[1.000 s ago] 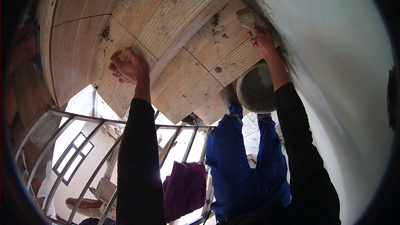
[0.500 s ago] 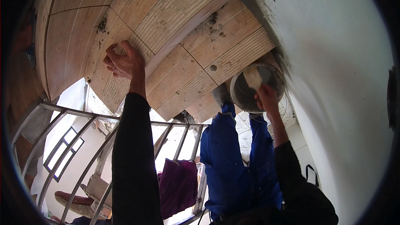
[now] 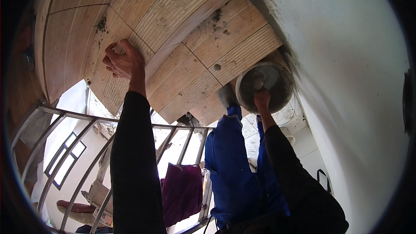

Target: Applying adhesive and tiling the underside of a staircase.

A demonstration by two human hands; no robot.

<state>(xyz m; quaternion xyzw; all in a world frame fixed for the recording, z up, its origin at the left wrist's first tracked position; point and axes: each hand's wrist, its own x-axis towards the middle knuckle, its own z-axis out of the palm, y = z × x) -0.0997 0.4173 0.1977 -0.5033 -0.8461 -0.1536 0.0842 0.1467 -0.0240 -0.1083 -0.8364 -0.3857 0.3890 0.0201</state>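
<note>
My left hand (image 3: 125, 60) rests on the wood-look tiled step (image 3: 110, 34). Its fingers are bent and apart, with nothing visible in them. At the right, my right hand (image 3: 262, 99) reaches over the near rim into a round grey bucket (image 3: 285, 93). The fingers are closed around a flat tan piece whose far end is down in the bucket and barely shows; its exact kind is unclear. Greyish contents fill the bottom of the bucket.
Ridged stair tiles (image 3: 247, 54) carry dirt spots and a small round lump (image 3: 217, 67). A pale wall (image 3: 346, 82) runs along the right. At the lower left stands a metal railing (image 3: 82, 116) with a purple cloth (image 3: 184, 195) hung on it. My blue-trousered legs (image 3: 229, 160) stand below the bucket.
My right hand has moved left and slightly down in the picture, and the tan piece has sunk into the bucket's contents. My left hand stays in the same place on the step.
</note>
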